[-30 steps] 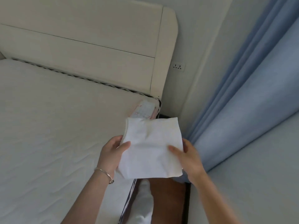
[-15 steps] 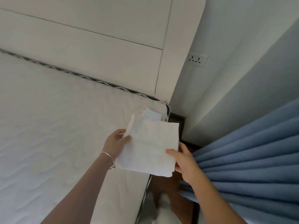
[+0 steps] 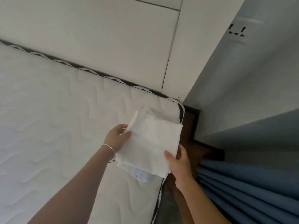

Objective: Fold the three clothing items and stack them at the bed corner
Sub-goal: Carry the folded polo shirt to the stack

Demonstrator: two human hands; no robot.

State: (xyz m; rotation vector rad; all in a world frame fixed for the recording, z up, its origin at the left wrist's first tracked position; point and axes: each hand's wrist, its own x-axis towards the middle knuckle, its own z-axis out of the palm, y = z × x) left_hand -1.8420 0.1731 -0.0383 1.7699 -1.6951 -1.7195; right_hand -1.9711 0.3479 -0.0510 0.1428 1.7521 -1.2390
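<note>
Two folded pieces show near the corner of the mattress (image 3: 56, 126): a white garment (image 3: 150, 143) on top and a pale blue piece (image 3: 140, 176) under it, whose edge peeks out at the near side and again at the far side. We cannot tell whether a third piece lies in the pile. The garment is folded to a rough square and sits turned, one corner toward the headboard (image 3: 97, 38) and one reaching past the mattress edge. We cannot tell whether it rests its weight on the blue piece or is held just above it.

Our left hand (image 3: 117, 137) grips the garment's left edge, fingers curled round the fold, where a thicker hem sticks up. Our right hand (image 3: 178, 160) pinches the near right corner, thumb pressed on the top face, the other fingers behind and beneath the cloth. A thin silver bracelet (image 3: 110, 152) circles the left wrist.

We see the mattress is white and quilted in wavy lines, edged with black-and-white striped piping (image 3: 100, 74). The headboard behind it is cream and padded. Right of the mattress, dark wood (image 3: 191, 120) shows in the gap by the grey-blue wall (image 3: 242, 78), which carries a white socket (image 3: 237, 32), too blurred to read. Blue curtain (image 3: 250, 191) folds hang at the lower right, just beside the right forearm.
</note>
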